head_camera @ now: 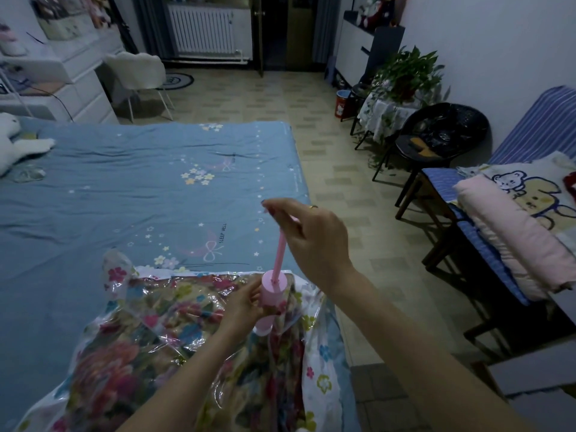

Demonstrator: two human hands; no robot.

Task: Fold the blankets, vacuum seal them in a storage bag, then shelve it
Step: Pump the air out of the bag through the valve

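At the far left edge, a white plush toy (12, 141) lies on the blue bedsheet (124, 188), which is printed with stars, small flowers and pink moons. Behind it I see white drawers (78, 85) and a pale chair (140, 76) standing on the tiled floor (249, 98), with a white radiator (202, 29) against the back wall.

Nearer to me, on the bed's front right corner, lies the clear storage bag (321, 363), its plastic crinkled and printed with little flowers. Inside it I can make out a floral blanket (124, 363) in pinks and yellows. A pink hand pump (271, 302) stands upright on the bag. My left hand (241, 304) wraps its fingers round the pump's cylinder from the left side. The thin pink plunger rod (279, 252) rises out of the cylinder top, drawn far up. My right hand (311, 241) is closed on the top of that rod, fingers curled together around its handle, which they hide; a ring shows on one finger.

Over to the right, across the floor, a leafy potted plant (405, 73) sits on a small table covered with a patterned cloth. Beside it stands a black round chair (442, 135). At the far right a blue-striped bench (498, 263) carries a folded pink blanket (511, 235) and a cloth with cartoon bears (526, 188).
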